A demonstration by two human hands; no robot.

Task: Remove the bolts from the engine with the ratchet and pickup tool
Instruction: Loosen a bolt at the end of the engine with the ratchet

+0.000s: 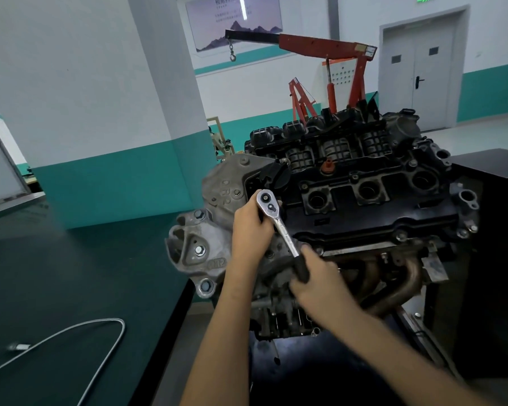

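While the engine (364, 200) fills the centre and right, the dark table (71, 273) at near left carries the pickup tool (100, 324), a silver flexible shaft bent in a loop. Over the engine's left end the ratchet (282, 227) slants from its chrome head, far left, to its black handle, near right. The left hand (251, 230) curls round it just under the head, and the right hand (317, 281) grips the handle.

Hoist (326, 45): painted red, stood in the background, its black boom stretched leftward.
Hook (232, 57): hung by a chain from the boom's tip.
Door (420, 74): grey, double, set in the far wall.
Poster (217, 22): mounted behind the boom.
Surface (71, 273): covered in dark green, at left.
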